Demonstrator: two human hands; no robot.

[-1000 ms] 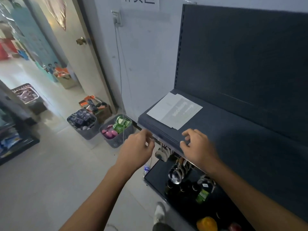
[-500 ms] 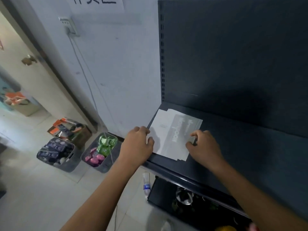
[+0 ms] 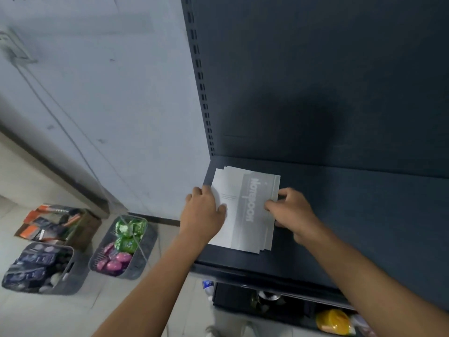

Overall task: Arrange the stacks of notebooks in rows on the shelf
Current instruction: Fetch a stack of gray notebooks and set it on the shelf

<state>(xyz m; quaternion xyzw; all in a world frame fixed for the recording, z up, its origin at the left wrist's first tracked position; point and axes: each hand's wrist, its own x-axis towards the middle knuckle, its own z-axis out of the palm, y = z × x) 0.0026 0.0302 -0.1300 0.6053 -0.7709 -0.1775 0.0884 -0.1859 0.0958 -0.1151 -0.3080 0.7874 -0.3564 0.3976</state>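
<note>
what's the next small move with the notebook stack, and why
Probably squeeze the pale grey paper notebook stack square between the left hand and right hand: its covers are fanned unevenly along the right and near edges, and both hands grip opposite sides on the dark blue shelf.

The left grip (image 3: pixel 204 212) covers the left edge of the notebook stack (image 3: pixel 245 215). How far the fingers of the right grip (image 3: pixel 291 212) reach under its right edge cannot be told, nor can the notebooks be counted. The cover's fine print (image 3: pixel 228 197) is too small to read. The lower shelf (image 3: pixel 233 300) is dim and its contents blurred. The top edge cuts off a wall sign (image 3: pixel 60 1).
</note>
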